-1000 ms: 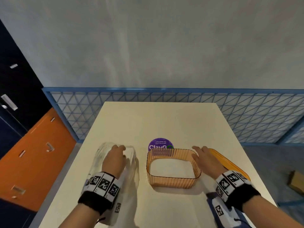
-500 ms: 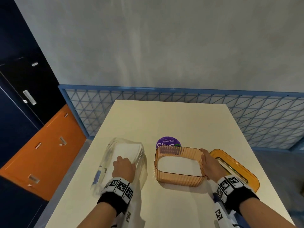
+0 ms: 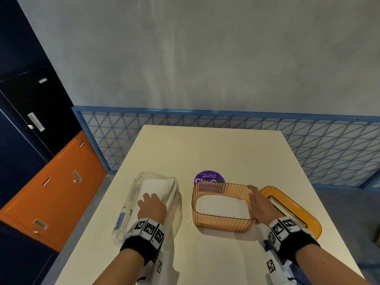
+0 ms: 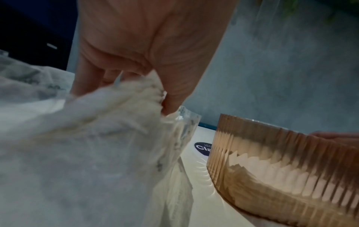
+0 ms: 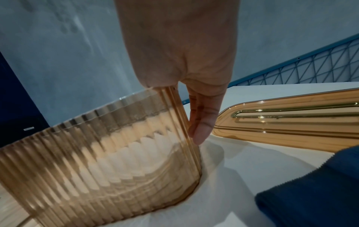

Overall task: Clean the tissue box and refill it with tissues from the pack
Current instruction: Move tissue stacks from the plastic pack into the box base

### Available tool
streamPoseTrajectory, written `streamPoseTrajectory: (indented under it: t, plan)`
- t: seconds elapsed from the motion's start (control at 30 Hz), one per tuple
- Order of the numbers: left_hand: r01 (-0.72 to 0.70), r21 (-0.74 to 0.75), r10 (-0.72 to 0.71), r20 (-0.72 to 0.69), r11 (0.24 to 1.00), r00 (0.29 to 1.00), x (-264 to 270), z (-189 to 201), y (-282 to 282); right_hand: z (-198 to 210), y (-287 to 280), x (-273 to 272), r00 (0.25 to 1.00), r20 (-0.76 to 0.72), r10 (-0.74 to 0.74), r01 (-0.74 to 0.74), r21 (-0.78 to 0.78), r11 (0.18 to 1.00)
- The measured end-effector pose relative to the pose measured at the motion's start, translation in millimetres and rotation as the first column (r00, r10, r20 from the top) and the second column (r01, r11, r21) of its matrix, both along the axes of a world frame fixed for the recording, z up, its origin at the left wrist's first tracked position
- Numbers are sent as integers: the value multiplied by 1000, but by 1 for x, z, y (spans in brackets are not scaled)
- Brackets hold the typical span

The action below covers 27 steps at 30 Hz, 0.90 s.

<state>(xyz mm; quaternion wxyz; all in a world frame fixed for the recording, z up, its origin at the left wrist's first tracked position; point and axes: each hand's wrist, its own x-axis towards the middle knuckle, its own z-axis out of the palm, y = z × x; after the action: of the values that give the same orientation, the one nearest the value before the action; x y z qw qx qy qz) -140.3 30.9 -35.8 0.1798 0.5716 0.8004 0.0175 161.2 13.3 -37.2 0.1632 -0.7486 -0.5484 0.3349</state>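
Note:
The open amber ribbed tissue box (image 3: pixel 222 223) stands on the table with white tissues lying low inside. My right hand (image 3: pixel 251 194) pinches its right wall, thumb over the rim and fingers (image 5: pixel 202 122) down the outside. The amber lid (image 3: pixel 292 210) lies flat just right of the box. To the left lies the tissue pack (image 3: pixel 156 186) in clear plastic wrap. My left hand (image 3: pixel 150 199) rests on its middle, and in the left wrist view the left hand (image 4: pixel 136 92) has its fingers curled into the white tissues (image 4: pixel 97 115) with the thumb pinching them.
A round purple sticker (image 3: pixel 208 177) sits on the cream table (image 3: pixel 205 145) just behind the box. A dark blue cloth (image 5: pixel 310 192) lies near the box's near right corner. A blue mesh rail (image 3: pixel 308 140) runs past the table's far edge.
My left hand has slid back from the pack's far end to its middle and dug into the tissues. My right hand moved from the box's far right corner to grip the right wall.

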Motion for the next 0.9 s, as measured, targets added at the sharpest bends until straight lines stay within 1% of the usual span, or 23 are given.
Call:
streamPoseTrajectory:
  t: [0.17, 0.23, 0.4, 0.5, 0.57, 0.63, 0.67, 0.7, 0.73, 0.77, 0.8, 0.83, 0.87, 0.9]
  plan:
    - [-8, -2, 8, -16, 1000, 1000, 6, -1, 1, 0, -1, 0, 1000, -5, -5, 5, -4, 1000]
    - [-5, 1, 5, -49, 1000, 999, 6, -2, 1, 0, 0, 0, 1000, -6, -4, 4, -2, 1000]
    - [45, -7, -46, -138, 999, 989, 7, -1, -3, -3, 2, 2, 1000, -2, 26, -26, 1, 1000]
    - [89, 12, -86, -147, 996, 985, 2, 7, -6, -2, 2, 3, 999, 2, 36, -36, -22, 999]
    - [100, 54, -93, -119, 994, 989, -5, 22, -7, 5, 2, 4, 998, 24, 62, -60, -79, 995]
    - [112, 153, -99, -92, 982, 991, -11, 43, -10, 16, 5, 6, 987, 128, 101, -88, -102, 991]
    - [137, 230, -120, -86, 964, 989, -12, 54, -13, 27, 7, 5, 979, 177, 99, -89, -62, 994]
    - [172, 322, -155, -75, 931, 985, -11, 64, -17, 40, 8, 2, 979, 186, 83, -85, 2, 996]
    - [212, 421, -205, -64, 882, 977, -8, 73, -21, 56, 9, -4, 987, 146, 72, -82, 62, 995]
    - [260, 511, -266, -63, 819, 962, -3, 79, -25, 72, 11, -12, 996, 50, 72, -76, 94, 993]
    - [324, 566, -345, -73, 758, 936, 2, 85, -28, 89, 12, -22, 992, -100, 72, -63, 88, 994]
    - [395, 596, -428, -93, 699, 899, 8, 88, -29, 103, 12, -33, 957, -283, 58, -49, 40, 998]
    - [460, 619, -495, -129, 636, 859, 14, 88, -29, 115, 12, -44, 881, -472, 29, -54, -40, 998]
    - [511, 628, -546, -159, 587, 822, 20, 85, -29, 124, 11, -52, 776, -631, -14, -84, -125, 989]
